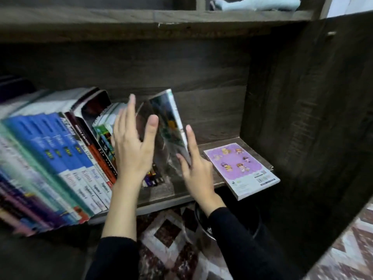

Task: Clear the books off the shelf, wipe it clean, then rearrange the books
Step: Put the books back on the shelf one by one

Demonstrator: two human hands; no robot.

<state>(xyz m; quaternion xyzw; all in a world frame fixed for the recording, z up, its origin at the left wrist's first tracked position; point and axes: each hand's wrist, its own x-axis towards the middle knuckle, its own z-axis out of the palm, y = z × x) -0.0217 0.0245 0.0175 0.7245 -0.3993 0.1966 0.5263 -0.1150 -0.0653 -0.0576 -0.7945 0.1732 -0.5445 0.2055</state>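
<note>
A row of books [66,150] leans on the left part of the dark wooden shelf [165,197], blue and white spines facing me. At the row's right end a thin glossy book [170,120] stands tilted. My left hand [133,142] lies flat with straight fingers against that book's left side. My right hand [193,164] touches its right edge with fingers spread. A purple book [242,170] with cartoon figures lies flat on the shelf's right end, its corner overhanging the front edge.
A light blue cloth [256,4] lies on the shelf above. The cabinet's side wall [302,118] closes the right end. A dark bin [228,223] stands below the shelf on a patterned tiled floor [167,239].
</note>
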